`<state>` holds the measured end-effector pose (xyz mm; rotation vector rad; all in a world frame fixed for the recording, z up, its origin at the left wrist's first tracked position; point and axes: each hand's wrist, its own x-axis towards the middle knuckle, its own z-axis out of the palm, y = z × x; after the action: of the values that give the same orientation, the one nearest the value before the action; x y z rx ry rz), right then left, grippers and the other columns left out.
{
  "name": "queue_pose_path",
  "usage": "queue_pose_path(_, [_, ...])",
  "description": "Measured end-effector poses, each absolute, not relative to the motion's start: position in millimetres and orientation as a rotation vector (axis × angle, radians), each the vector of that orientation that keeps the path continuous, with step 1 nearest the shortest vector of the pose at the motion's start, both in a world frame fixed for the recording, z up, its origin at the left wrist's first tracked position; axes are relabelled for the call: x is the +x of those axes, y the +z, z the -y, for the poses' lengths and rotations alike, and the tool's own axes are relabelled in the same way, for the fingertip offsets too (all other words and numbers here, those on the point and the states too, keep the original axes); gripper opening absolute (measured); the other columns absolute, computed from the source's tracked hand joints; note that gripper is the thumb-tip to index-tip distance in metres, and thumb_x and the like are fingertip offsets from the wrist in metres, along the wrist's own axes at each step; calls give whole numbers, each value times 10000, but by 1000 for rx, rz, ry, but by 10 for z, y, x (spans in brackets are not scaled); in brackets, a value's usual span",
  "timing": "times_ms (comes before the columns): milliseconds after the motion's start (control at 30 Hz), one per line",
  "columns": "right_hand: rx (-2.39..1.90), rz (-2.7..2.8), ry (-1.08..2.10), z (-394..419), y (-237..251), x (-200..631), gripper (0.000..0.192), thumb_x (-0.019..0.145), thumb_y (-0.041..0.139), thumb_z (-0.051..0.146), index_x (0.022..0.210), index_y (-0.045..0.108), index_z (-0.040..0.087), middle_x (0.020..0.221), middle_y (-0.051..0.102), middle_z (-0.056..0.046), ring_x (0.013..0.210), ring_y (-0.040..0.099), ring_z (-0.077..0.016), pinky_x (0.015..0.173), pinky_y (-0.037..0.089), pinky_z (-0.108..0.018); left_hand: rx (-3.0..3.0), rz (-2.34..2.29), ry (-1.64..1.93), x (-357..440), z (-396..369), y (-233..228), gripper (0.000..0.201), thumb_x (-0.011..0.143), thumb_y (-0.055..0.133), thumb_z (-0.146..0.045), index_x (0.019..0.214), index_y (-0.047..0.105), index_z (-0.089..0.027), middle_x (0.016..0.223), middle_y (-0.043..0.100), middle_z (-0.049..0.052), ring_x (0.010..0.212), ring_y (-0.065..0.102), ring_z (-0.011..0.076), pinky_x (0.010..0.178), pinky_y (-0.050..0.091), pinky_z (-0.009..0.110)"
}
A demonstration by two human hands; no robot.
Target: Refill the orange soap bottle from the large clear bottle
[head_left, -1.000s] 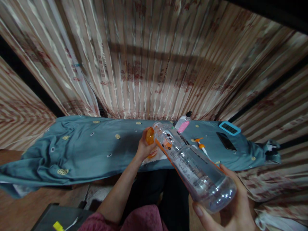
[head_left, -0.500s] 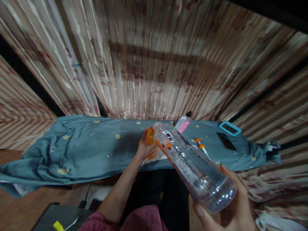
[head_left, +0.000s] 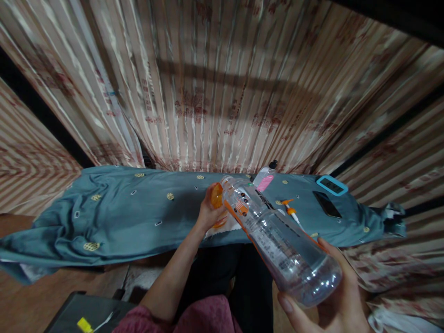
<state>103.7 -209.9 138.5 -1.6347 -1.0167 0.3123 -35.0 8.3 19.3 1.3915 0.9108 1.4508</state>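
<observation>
My right hand [head_left: 336,296] grips a large clear plastic bottle [head_left: 287,245] with orange print near its base. The bottle is tilted, its mouth pointing down and left at an orange see-through bottle [head_left: 217,196]. My left hand [head_left: 208,213] is wrapped around that orange bottle, which stands over a white cloth [head_left: 227,226]. Whether the two mouths touch or liquid flows between them I cannot tell. To the right on the table lies an orange pump head [head_left: 288,209] with a white tube, partly behind the clear bottle.
A blue-green patterned cloth [head_left: 121,212] covers the narrow table. Toward its back stands a clear pump bottle [head_left: 264,178] with a pink label. At the right lie a phone [head_left: 327,204] and a blue-framed digital clock [head_left: 332,185]. Striped curtains [head_left: 208,92] hang behind.
</observation>
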Motion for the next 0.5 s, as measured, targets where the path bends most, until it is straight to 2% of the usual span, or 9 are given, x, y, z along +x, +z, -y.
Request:
queue_pose_path(333, [-1657,1041,292,2097,1378,1060,958,626,751,633,1414,401,215,1461,451,-98,1267,495,-277,764,498,-261,1361,-918,1457,-351,-94,182,703,624,805,-291,1235,464,-229,1195,653,62,1101,643,236,993,512,396])
queue_pose_path(500, [-1649,1069,240,2095,1376,1057,944,631,753,611,1409,415,198,1451,462,-102,1323,450,-286,729,499,-254,1367,-902,1460,-355,-93,188,705,623,806,-289,1235,462,-230,1194,656,62,1088,647,232,981,520,394])
